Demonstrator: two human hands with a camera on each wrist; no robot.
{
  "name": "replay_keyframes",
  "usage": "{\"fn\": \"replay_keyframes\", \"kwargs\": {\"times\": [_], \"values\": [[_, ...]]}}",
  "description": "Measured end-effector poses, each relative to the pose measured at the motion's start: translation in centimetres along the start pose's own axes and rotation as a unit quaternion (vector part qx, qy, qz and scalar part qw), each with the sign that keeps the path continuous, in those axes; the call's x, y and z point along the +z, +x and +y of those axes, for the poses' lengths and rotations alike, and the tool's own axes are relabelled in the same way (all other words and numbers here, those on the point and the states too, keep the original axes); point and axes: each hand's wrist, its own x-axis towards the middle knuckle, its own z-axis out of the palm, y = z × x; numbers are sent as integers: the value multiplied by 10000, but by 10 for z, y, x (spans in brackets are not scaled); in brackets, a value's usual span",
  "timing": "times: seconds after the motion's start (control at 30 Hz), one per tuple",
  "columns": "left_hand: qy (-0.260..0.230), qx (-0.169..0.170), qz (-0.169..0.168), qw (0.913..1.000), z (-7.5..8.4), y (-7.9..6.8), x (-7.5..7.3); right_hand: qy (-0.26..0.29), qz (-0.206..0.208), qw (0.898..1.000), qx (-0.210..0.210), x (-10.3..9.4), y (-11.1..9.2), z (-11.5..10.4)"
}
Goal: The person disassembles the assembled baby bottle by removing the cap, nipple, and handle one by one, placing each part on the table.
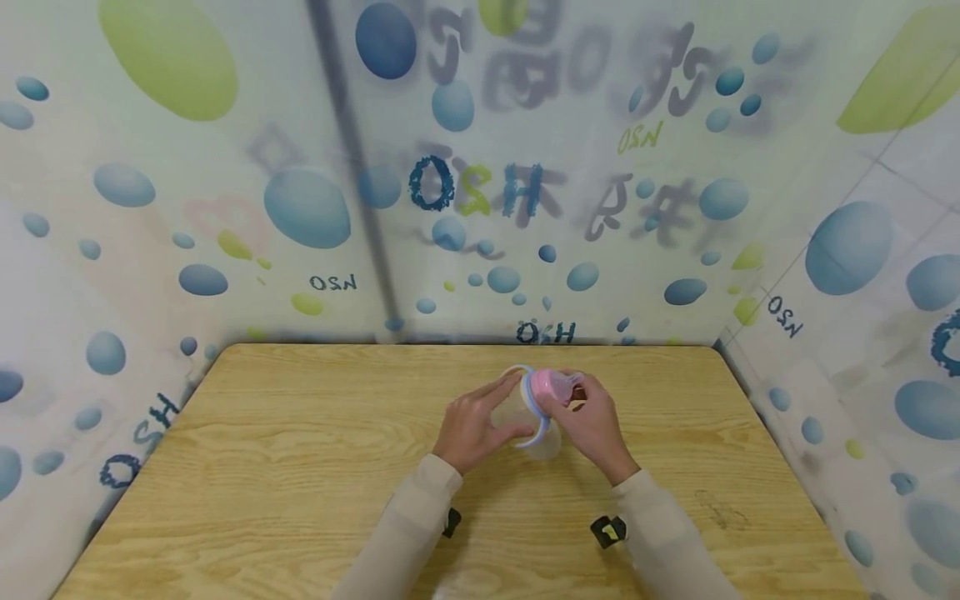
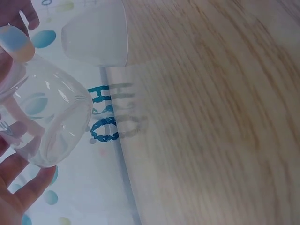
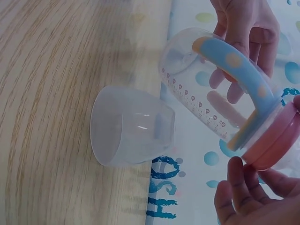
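A clear baby bottle [image 3: 197, 98] with printed measuring marks is held tilted above the table. My left hand [image 1: 472, 423] grips its transparent body; the bottle's rounded base [image 2: 65, 126] shows in the left wrist view. Blue handles with orange patches [image 3: 248, 75] arch out from the bottle's neck. With its fingers and thumb, my right hand [image 1: 597, 427] pinches the pink collar [image 3: 272, 140] at the top end. A translucent bottle cap [image 3: 133, 126] stands on the table below the bottle, touched by neither hand.
The wooden table [image 1: 315, 433] reaches back to a white sheet wall [image 1: 300, 108] printed with blue and green drops and lettering. Similar sheets close off the left and right sides. A small black piece [image 1: 607, 531] sits by the right sleeve.
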Motion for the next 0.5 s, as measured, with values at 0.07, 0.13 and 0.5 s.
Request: {"fn": "replay_keyframes", "kwargs": {"times": [0.07,0.13,0.5], "values": [[-21,-8,-26,10000,0,0,0,-2,-29,10000,-6,0,0,-1],[-26,-32,-60,10000,1,0,0,15,-65,10000,30,-1,-1,-1],[-18,-89,-80,9999,2,1,0,144,-102,9998,-20,-6,0,-3]]}}
